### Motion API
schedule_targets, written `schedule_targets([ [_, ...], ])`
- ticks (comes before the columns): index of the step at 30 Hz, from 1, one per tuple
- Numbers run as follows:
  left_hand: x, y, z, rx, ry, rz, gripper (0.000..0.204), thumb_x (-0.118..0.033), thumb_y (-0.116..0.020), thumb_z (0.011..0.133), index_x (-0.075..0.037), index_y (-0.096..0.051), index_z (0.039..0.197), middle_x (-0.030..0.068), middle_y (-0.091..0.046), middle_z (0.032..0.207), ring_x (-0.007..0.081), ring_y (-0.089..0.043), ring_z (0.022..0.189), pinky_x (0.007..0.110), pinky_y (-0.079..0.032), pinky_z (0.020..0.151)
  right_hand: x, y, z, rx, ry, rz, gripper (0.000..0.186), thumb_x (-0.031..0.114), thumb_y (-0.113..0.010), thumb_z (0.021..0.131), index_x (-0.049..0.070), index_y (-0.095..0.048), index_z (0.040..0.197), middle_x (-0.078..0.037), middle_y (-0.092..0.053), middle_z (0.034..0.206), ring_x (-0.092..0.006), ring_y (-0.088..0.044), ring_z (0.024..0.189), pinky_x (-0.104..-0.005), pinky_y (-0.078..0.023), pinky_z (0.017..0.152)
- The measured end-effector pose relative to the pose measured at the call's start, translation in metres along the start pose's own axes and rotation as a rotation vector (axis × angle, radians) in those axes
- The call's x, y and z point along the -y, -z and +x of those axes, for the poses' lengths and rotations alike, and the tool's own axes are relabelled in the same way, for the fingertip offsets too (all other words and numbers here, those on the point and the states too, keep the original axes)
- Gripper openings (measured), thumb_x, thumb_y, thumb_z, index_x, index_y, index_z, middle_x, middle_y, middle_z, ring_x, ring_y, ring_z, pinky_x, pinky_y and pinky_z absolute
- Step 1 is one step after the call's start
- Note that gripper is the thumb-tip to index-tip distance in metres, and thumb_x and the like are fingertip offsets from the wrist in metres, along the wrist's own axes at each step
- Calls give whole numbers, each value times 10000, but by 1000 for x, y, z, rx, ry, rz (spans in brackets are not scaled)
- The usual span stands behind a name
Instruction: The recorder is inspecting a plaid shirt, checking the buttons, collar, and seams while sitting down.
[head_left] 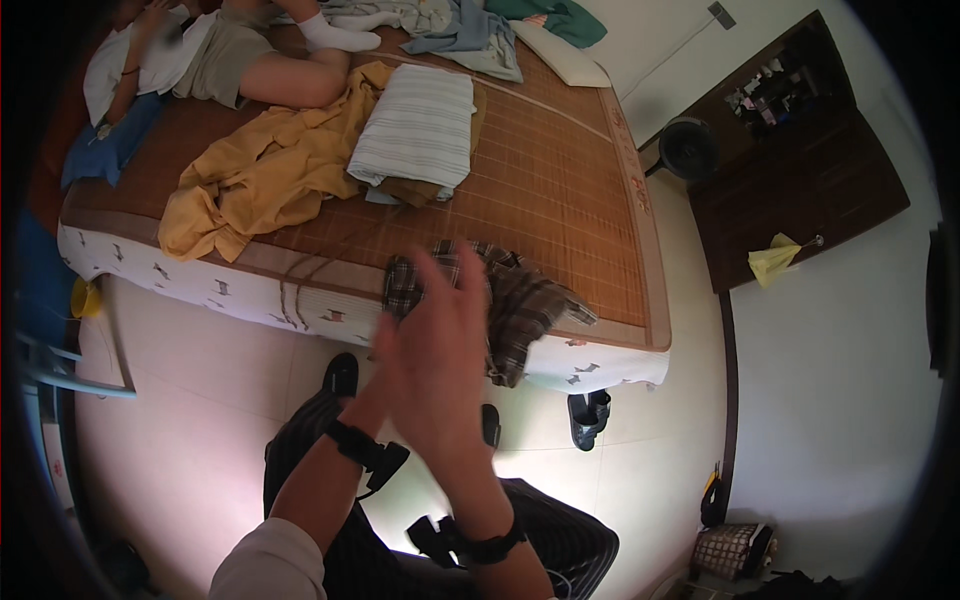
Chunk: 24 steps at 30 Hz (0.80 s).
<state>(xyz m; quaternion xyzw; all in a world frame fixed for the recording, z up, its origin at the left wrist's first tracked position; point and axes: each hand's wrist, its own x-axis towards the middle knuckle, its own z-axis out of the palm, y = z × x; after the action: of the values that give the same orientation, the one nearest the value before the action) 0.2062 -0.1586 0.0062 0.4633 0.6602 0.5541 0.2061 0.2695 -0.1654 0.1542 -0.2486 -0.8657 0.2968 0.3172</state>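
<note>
My right hand (445, 370) is raised in front of the bed edge, blurred, its fingers stretched out and apart with nothing visible in them. Behind it, my left hand (385, 350) is mostly covered, so its fingers cannot be made out; the two hands overlap and may be touching. Just beyond them, a dark plaid garment (525, 305) lies crumpled over the mat's front edge and hangs down the side. Farther back sits a folded striped cloth (415, 125) on top of other folded fabric. To its left a mustard-yellow garment (270, 165) is spread loosely.
The bed (560, 190) has a brown woven mat. Another person (225, 60) sits at its far left near a blue cushion (115, 140). More clothes (470, 40) lie at the back. Slippers (588, 420) stand on the floor; a dark cabinet (800, 180) is at right.
</note>
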Motion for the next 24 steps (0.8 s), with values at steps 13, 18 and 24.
schedule_targets([
  [13, 12, -30, 9, -221, 50, -742, 280, -96, -689, 932, -28, -532, 1154, 44, -639, 1023, 90, -571, 964, 276, -479, 850, -196, 64, -34, -314, -330, 879, 128, 90, -588, 1008, 75, -587, 1136, -36, -594, 1017, -134, -581, 958, -278, -481, 886],
  [18, -11, -49, 13, -134, 179, -652, 298, -96, -655, 987, -74, -493, 1235, -3, -622, 977, 52, -551, 904, 217, -449, 779, -203, 59, -92, -175, -501, 908, 361, 149, -571, 1036, 45, -515, 1377, -10, -566, 1222, -83, -532, 1099, -249, -445, 930],
  [24, -17, -62, 19, -128, 324, -863, 308, -150, -542, 1061, -100, -468, 1356, 53, -643, 1102, 104, -599, 990, 252, -483, 863, -211, 48, -81, 46, -401, 1083, 534, 39, -630, 980, 34, -455, 1484, -16, -532, 1389, -54, -530, 1043, -215, -445, 888],
])
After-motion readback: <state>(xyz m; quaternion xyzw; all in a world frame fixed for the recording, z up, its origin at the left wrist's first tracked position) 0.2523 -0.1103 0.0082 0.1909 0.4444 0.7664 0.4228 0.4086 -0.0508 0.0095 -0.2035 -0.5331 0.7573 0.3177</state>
